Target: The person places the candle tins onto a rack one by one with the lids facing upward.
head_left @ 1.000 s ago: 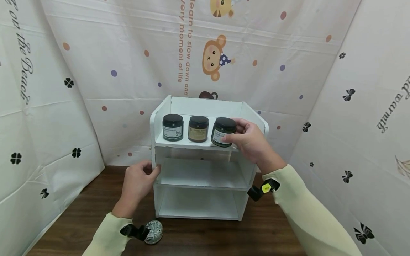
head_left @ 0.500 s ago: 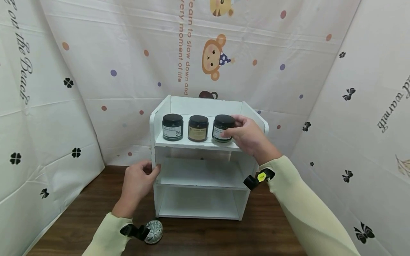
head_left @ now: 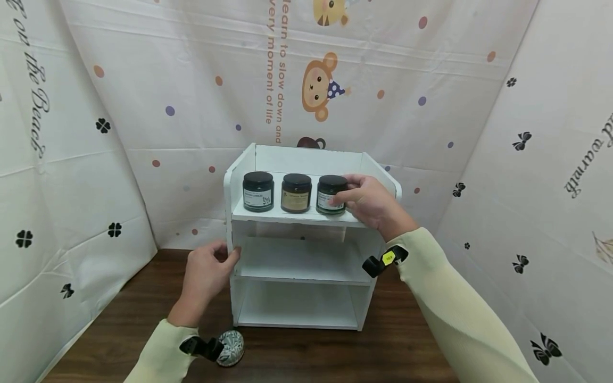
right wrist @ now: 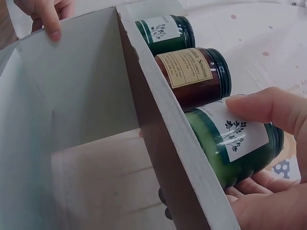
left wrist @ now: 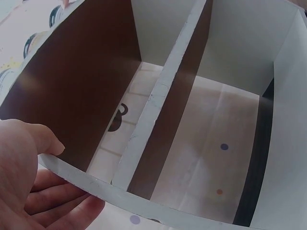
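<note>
My right hand (head_left: 375, 205) grips a green scented candle jar (head_left: 323, 200) with a black lid, thumb across its white label and fingers behind. The jar stands upright at the right end of a row on the top tier of a white shelf unit (head_left: 301, 260). Left of it are an amber candle jar (head_left: 296, 200) with a tan label and another green candle jar (head_left: 258, 197). Lower down, my left hand (head_left: 208, 271) holds the unit's left side panel; in the left wrist view its thumb (left wrist: 48, 141) lies inside the edge, its fingers outside.
A round patterned tin (head_left: 232, 348) sits on the dark wooden table (head_left: 306, 354) by the left wrist, partly behind the black wrist camera (head_left: 203, 348). Printed cloth (head_left: 191, 106) hangs behind the unit and on both sides. Two bare tiers lie below the jars.
The right hand has shifted the green candle jar slightly back and left, from overlapping the top tier's front edge into line with the others. The left hand stays put.
</note>
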